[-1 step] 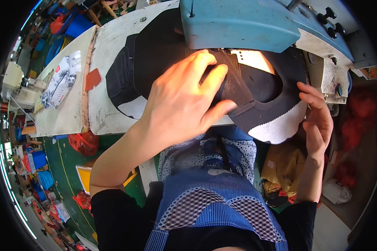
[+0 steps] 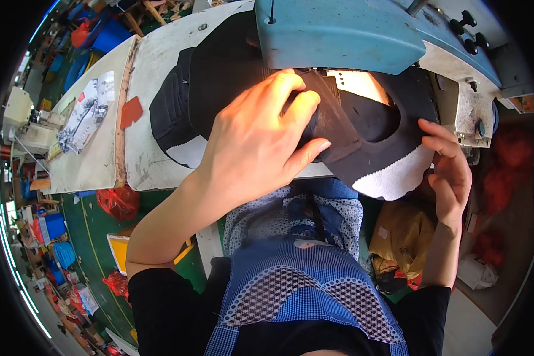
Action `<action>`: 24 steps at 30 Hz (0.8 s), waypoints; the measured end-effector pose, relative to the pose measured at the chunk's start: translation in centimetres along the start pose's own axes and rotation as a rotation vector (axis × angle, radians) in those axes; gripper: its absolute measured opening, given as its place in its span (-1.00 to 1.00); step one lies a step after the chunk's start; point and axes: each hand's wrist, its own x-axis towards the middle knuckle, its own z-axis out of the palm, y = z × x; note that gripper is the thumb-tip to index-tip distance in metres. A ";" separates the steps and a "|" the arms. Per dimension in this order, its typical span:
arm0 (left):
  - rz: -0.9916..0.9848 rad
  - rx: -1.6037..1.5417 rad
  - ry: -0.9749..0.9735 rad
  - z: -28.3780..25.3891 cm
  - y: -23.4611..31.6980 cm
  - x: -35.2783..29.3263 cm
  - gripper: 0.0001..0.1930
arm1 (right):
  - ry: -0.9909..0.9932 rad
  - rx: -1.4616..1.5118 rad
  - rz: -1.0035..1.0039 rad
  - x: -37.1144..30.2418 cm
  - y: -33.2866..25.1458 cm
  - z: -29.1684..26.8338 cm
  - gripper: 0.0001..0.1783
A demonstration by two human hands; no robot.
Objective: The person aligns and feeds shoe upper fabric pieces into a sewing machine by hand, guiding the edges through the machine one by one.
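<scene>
A black fabric shoe upper [image 2: 407, 137] with a jagged-edged white patch [image 2: 391, 178] lies under the teal-blue head of a sewing machine [image 2: 344, 35]. My left hand [image 2: 258, 133] rests on its left part, thumb and fingers spread, close to the lit area below the head. Beneath that hand, a dark brownish-black strip [image 2: 338, 133] crosses the upper. My right hand [image 2: 448, 166] is at the upper's right edge, fingers loosely bent and thumb apart. Whether its fingertips touch the fabric is hard to tell. The needle is hidden.
Stacked black pieces [image 2: 171, 113] lie to the left on the pale machine table [image 2: 154, 59]. A small reddish-brown scrap [image 2: 132, 113] and a printed plastic packet [image 2: 86, 115] sit farther left. Red bags [image 2: 117, 203] and a brown bag [image 2: 402, 234] are below table level.
The upper has turned slightly, its white-patched end shifting up and right. My left thumb and fingers have moved a little left; my right hand is almost unchanged.
</scene>
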 end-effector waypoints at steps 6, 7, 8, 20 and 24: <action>-0.056 -0.024 0.045 0.3 -0.8 0.2 -0.59 | -0.250 -0.798 -0.315 1.0 -0.1 -1.1 -0.30; -0.031 0.014 0.053 0.1 -1.0 0.3 -0.59 | -0.288 -0.938 -0.407 1.3 0.0 -1.2 -0.33; -0.006 0.053 0.060 0.1 -1.1 0.4 -0.60 | -0.291 -0.939 -0.407 1.7 0.1 -1.3 -0.33; -0.081 0.018 0.136 0.6 -1.7 0.5 -0.58 | -0.193 -0.644 -0.430 3.9 1.1 -0.1 -0.43; -0.021 0.052 0.126 0.6 -2.7 0.8 -0.56 | -0.189 -0.673 -0.443 4.2 1.0 0.3 -0.43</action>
